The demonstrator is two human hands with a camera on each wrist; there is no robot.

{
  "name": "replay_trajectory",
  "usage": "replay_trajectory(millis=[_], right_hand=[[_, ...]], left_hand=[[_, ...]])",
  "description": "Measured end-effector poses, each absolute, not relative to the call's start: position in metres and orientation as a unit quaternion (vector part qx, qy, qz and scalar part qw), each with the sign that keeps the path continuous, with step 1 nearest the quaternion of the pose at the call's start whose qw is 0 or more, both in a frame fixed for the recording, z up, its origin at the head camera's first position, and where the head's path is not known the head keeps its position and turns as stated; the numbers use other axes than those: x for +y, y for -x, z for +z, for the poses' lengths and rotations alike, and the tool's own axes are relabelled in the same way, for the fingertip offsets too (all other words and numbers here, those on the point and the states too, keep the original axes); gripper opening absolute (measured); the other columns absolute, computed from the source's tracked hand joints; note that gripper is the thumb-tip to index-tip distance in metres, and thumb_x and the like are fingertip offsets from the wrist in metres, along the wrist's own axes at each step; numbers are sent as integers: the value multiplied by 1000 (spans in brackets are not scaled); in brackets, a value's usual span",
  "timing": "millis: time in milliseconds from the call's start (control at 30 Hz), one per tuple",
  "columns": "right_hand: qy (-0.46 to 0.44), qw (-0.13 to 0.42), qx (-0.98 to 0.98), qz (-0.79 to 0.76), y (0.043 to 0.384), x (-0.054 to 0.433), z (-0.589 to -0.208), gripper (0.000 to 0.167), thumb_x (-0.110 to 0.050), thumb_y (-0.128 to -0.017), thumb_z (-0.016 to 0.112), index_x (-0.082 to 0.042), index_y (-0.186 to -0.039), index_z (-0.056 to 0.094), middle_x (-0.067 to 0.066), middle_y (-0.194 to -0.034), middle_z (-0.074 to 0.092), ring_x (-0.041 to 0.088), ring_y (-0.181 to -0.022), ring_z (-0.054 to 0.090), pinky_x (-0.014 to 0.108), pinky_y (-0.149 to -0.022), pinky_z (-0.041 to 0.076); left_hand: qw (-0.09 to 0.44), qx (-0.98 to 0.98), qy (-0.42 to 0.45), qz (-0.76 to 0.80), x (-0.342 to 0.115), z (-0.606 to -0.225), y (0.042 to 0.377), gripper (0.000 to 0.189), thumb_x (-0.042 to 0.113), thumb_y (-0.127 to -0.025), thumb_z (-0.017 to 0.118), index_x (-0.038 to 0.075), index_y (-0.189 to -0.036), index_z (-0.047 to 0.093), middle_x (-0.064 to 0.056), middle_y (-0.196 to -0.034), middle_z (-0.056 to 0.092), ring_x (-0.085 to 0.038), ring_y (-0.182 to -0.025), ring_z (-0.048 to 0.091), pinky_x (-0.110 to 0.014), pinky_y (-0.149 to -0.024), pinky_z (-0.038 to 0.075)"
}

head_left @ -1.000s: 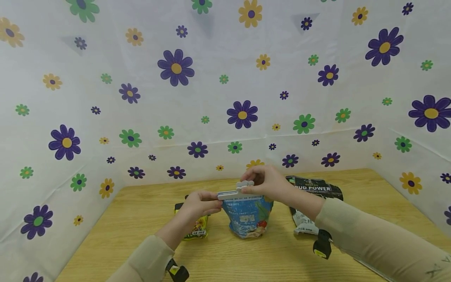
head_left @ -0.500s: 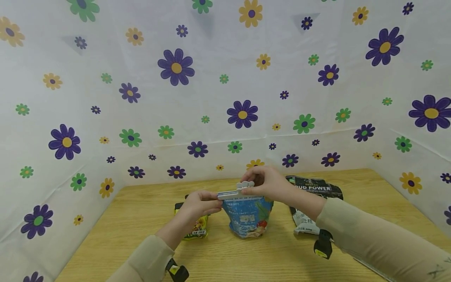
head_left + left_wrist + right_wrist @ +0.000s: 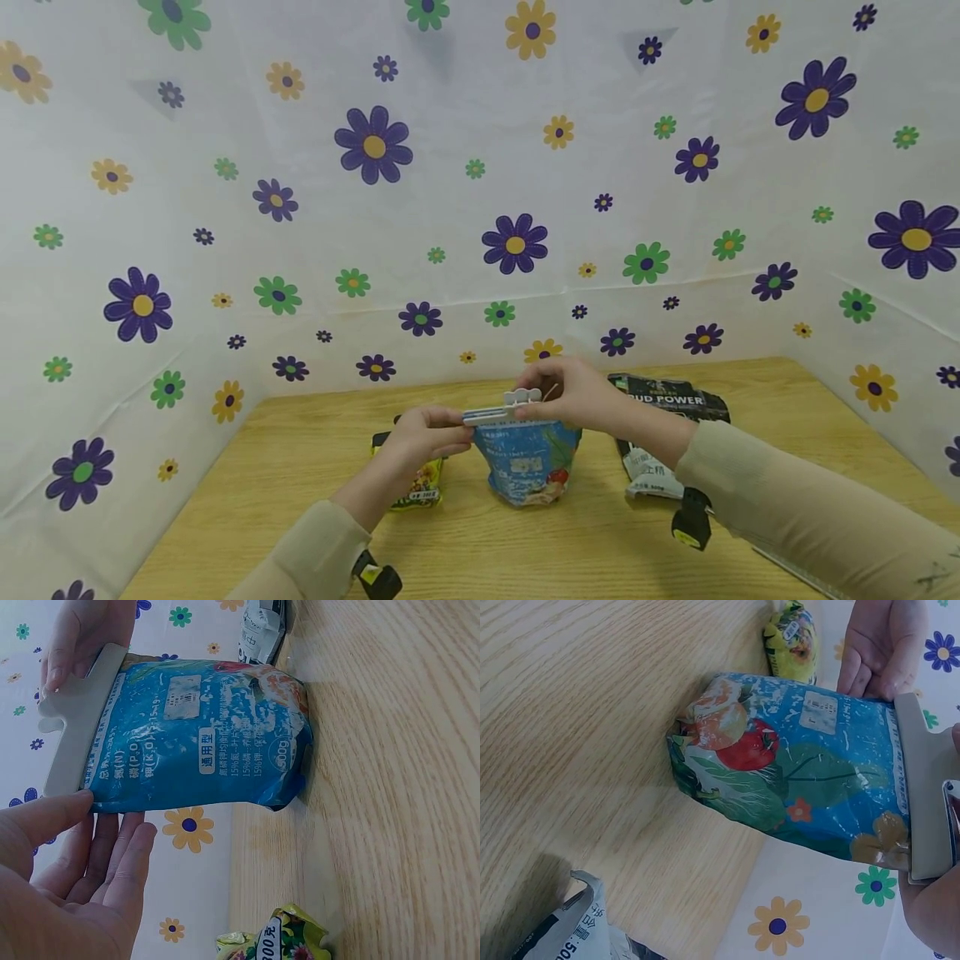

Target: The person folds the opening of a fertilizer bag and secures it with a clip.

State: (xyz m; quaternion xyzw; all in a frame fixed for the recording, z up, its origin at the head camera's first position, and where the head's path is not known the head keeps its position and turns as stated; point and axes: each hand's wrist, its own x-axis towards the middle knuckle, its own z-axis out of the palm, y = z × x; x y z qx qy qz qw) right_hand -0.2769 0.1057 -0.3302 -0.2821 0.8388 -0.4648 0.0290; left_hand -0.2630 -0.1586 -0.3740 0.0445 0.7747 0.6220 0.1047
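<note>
A blue plastic bag (image 3: pixel 525 467) printed with vegetables stands upright on the table. Along its top edge sits a pale bag clip (image 3: pixel 82 724) with a scalloped handle. My left hand (image 3: pixel 427 433) pinches the bag's upper left corner by the end of the clip; in the left wrist view the thumb lies in front and the other fingers reach behind. At the right part of the clip, my right hand (image 3: pixel 573 392) grips the handle between thumb and fingers. Some of the right fingers are hidden behind the clip.
A yellow-green bag (image 3: pixel 423 483) lies left of the blue bag, partly behind my left hand. On the right is a black and white bag (image 3: pixel 667 400), partly covered by my right arm. A flower-printed cloth (image 3: pixel 450 200) surrounds the wooden table (image 3: pixel 262 500).
My right hand has shifted very slightly on the clip, and a thin wire-like piece now shows by its fingers. The left hand and the bag stay in place.
</note>
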Motion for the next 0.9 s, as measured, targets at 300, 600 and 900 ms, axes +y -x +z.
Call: replay_trajectory(millis=[300, 600, 900], right_hand=[[267, 38, 836, -478, 279, 110, -337, 25, -10, -92, 83, 1, -113, 75, 13, -98, 74, 15, -81, 64, 27, -68, 55], [259, 41, 838, -479, 280, 114, -339, 25, -11, -92, 84, 0, -113, 75, 10, -95, 72, 16, -78, 61, 25, -60, 52], [260, 42, 831, -490, 278, 121, -342, 23, -11, -92, 83, -1, -111, 75, 10, -98, 72, 15, -84, 65, 25, -66, 55]], left_hand=[[99, 776, -39, 621, -158, -374, 262, 25, 1, -101, 69, -11, -123, 69, -19, -118, 71, -34, -113, 76, -42, -104, 63], [103, 775, -44, 621, -158, -373, 262, 23, 1, -101, 70, -11, -121, 70, -17, -116, 72, -31, -110, 77, -42, -103, 63], [106, 776, -41, 621, -157, -373, 261, 25, 1, -101, 70, -11, -123, 69, -17, -116, 72, -27, -107, 78, -43, -104, 63]])
